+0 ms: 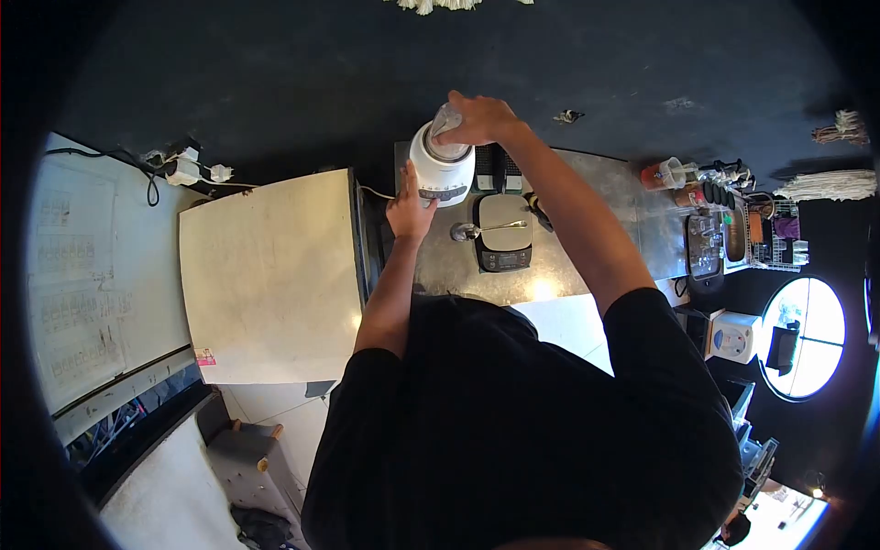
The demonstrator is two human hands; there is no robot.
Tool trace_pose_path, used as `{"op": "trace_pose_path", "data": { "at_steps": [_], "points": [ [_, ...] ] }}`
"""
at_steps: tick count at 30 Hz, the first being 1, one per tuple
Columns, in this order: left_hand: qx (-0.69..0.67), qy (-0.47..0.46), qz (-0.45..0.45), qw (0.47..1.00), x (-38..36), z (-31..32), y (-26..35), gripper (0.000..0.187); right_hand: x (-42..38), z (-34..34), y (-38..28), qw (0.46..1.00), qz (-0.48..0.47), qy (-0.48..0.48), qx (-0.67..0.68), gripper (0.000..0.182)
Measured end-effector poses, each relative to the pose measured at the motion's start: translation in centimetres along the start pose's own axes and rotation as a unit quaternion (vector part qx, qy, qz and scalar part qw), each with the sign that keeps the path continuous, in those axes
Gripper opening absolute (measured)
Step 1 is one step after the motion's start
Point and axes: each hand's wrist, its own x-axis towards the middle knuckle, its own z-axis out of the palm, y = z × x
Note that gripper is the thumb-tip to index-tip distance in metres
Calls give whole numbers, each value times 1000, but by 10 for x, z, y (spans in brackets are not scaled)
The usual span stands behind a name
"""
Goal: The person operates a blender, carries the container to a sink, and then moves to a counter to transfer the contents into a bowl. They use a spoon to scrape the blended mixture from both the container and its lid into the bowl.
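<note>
On the metal counter stands a white blender-like machine [446,174] with a round top and a grey button panel on its front. My left hand [412,215] rests against its near left side, fingers stretched up along the body and thumb by the panel. Above the round top, my right hand [481,119] is closed around a clear container [445,119]; its lower part is partly hidden, so how it sits in the machine is hard to see. A digital scale [505,234] lies nearer to me, with a metal spoon [500,225] across it.
A pale cabinet top [270,275] flanks the counter [587,261] on the left. Along the right stand a cup with red contents [662,174], a tray of glasses [704,246] and a sink [735,229]. A power socket [183,170] with cables hangs at left.
</note>
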Motion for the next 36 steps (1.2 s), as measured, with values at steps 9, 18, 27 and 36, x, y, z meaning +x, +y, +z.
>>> {"op": "trace_pose_path", "data": {
  "at_steps": [9,18,27,36],
  "points": [
    [7,-19,-5,1000,2,0,0,116,0,-1,0,1000,-5,7,0,103],
    [-14,-28,-9,999,1,-3,2,114,-1,-2,-3,1000,2,2,2,98],
    [11,-31,-8,999,2,-3,2,116,-4,-6,-3,1000,5,-1,14,97],
    [-20,-41,15,999,4,-19,3,106,-8,6,-1,999,38,3,34,104]
  ]
}}
